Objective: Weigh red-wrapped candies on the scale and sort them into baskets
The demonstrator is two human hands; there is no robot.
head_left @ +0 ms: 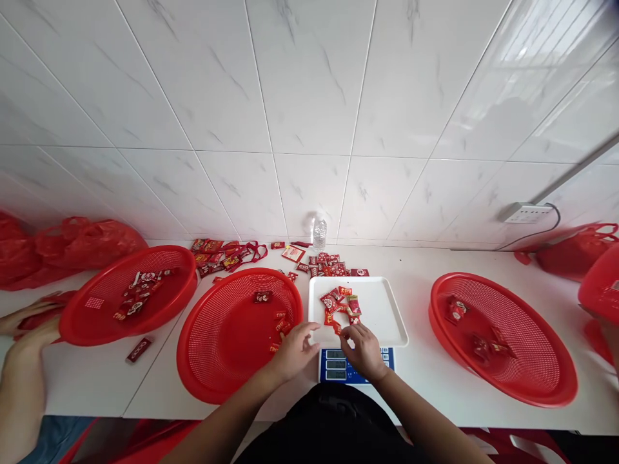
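Note:
A white tray sits on a blue digital scale in front of me, with several small red candy packets grouped on its left half. My right hand is over the tray's front edge, fingers curled and tips pinched at a red-orange candy packet. Between the tray's left side and a red plastic basket, my left hand hovers with thumb and fingers apart, nothing visible in it. That basket holds a few red packets along its right side and a dark red one.
Red packets lie behind the tray near a clear bottle. Further baskets stand left and right. A co-worker's hands are at far left. Red bags line the wall; a power strip hangs right.

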